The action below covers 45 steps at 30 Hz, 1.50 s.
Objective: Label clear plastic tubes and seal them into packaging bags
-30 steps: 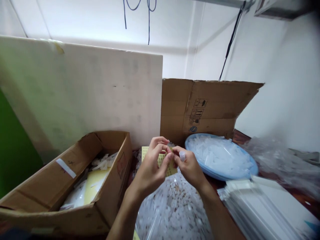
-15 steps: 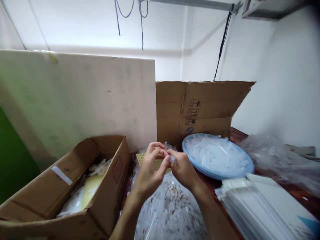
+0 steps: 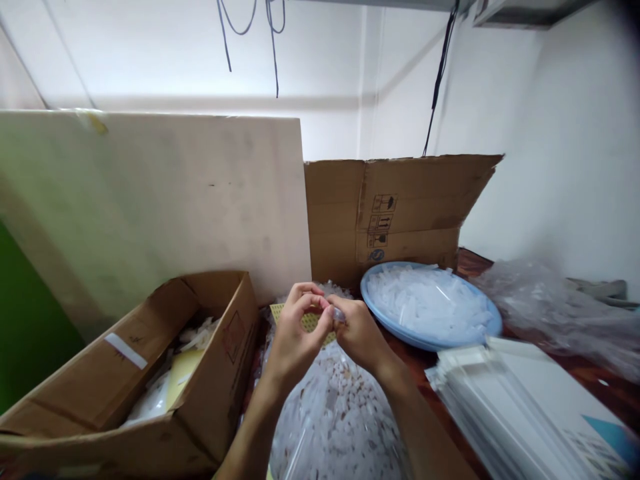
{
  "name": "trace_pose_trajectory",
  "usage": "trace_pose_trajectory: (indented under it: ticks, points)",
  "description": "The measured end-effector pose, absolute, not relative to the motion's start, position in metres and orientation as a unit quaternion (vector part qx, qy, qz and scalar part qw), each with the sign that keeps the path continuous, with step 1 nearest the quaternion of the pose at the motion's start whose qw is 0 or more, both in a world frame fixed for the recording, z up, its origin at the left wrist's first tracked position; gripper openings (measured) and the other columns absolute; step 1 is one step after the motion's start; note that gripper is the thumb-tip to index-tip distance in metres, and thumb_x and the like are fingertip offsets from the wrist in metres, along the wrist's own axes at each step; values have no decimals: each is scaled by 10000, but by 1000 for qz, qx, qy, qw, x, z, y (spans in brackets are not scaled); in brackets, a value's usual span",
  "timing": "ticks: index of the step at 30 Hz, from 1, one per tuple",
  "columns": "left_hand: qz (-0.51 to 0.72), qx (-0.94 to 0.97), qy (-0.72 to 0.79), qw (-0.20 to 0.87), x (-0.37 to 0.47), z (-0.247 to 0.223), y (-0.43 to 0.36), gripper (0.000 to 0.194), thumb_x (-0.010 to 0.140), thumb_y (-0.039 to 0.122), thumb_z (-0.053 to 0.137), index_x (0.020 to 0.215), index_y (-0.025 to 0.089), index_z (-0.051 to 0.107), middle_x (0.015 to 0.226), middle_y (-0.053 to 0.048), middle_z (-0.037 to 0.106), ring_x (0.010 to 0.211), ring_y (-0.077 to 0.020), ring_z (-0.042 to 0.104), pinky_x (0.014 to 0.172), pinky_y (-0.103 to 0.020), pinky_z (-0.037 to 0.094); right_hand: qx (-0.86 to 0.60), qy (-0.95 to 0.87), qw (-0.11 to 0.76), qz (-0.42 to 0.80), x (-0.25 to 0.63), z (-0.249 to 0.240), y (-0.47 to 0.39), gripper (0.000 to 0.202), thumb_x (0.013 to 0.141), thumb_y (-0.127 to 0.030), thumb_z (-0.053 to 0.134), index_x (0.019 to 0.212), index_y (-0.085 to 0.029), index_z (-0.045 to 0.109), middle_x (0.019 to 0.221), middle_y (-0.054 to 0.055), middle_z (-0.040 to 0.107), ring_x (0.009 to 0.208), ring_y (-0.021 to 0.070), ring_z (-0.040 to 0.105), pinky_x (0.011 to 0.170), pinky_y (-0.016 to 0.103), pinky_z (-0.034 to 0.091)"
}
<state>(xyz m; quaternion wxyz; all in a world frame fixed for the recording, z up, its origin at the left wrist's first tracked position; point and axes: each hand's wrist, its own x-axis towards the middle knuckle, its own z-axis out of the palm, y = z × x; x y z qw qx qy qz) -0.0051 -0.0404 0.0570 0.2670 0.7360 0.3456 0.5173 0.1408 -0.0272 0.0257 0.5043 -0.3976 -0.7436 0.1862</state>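
Note:
My left hand (image 3: pixel 303 325) and my right hand (image 3: pixel 361 333) meet at the fingertips in the middle of the head view. Between them is a small clear plastic piece (image 3: pixel 339 315), its exact kind too small to make out. My right hand is closed round it. The thumb and forefinger of my left hand are pinched at its near end. Just behind my left hand lies a yellow sheet (image 3: pixel 278 313) with rows of small marks, partly hidden by the hands. Under my forearms rests a clear plastic bag (image 3: pixel 340 413) full of small white pieces.
An open cardboard box (image 3: pixel 220 393) with bags and a yellow sheet inside stands at left. To the right is a blue basin (image 3: pixel 430 343) heaped with translucent plastic strips (image 3: pixel 430 300). White flat packages (image 3: pixel 530 400) lie in front of it, crumpled plastic (image 3: pixel 545 300) at far right.
The view has shifted slightly. Both hands stay together at the small clear piece, and the left thumb and forefinger now form a rounder loop.

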Motion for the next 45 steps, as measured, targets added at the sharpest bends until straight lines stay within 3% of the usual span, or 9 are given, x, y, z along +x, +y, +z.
trace_pose_trajectory:
  ticks: [13,16,19,25,30,35,38,43,45]
  points:
    - [509,739,342,279,-12,58,-39,127,930,241,624,824,170,631,1129,-83,560,1022,-184,614,932,-339,537,-377,-736,516,222,135,24,-27,215,981,-235,525,990,-217,738,908,79,765,858,257,702,777,328,522]
    - [524,725,334,298,-13,57,-38,46,913,217,635,909,177,658,1153,-93,565,1040,-198,625,920,-352,563,-358,-730,531,237,131,22,-26,289,964,-185,503,1119,-238,741,1014,82,775,956,269,712,871,367,539]
    - [523,727,306,322,-17,56,-37,131,932,225,629,1041,194,694,1171,-99,591,1084,-212,638,939,-361,569,-346,-726,547,233,129,22,-26,324,964,-170,487,1177,-227,726,1083,89,768,992,266,710,900,378,538]
    - [506,728,340,314,-36,54,-26,288,942,306,647,1215,227,694,1237,-105,660,1066,-222,671,908,-362,565,-374,-719,527,256,129,25,-31,226,1003,-279,530,1003,-196,741,763,34,701,667,186,649,634,290,483]
    - [443,697,445,346,-54,45,-12,305,863,433,699,984,157,748,953,-93,764,883,-238,700,779,-324,545,-401,-672,565,262,125,26,-32,252,996,-402,575,1003,-199,724,763,25,683,652,167,614,647,281,468]
    - [368,716,476,355,-62,36,-2,351,844,484,661,893,149,757,872,-82,774,799,-249,701,695,-306,507,-429,-604,620,258,135,31,-32,387,986,-535,510,887,-201,677,738,8,582,615,144,486,579,267,382]
    - [318,748,491,314,-60,23,5,332,869,460,625,885,163,773,878,-75,778,826,-270,711,709,-310,493,-392,-573,648,314,149,33,-30,397,977,-475,414,832,-201,661,739,5,524,545,126,360,497,273,275]
    - [236,769,558,203,-50,-5,14,320,906,300,575,1137,151,739,1027,-143,764,926,-282,707,777,-329,481,-356,-530,680,360,171,34,-28,318,861,-379,435,699,-194,637,593,-3,442,443,114,249,442,298,132]
    - [208,782,553,197,-48,-13,14,264,890,270,594,1077,174,754,1012,-135,763,930,-278,702,772,-324,473,-353,-514,697,354,175,34,-28,298,839,-375,441,675,-204,622,543,-9,407,421,116,238,436,301,121]
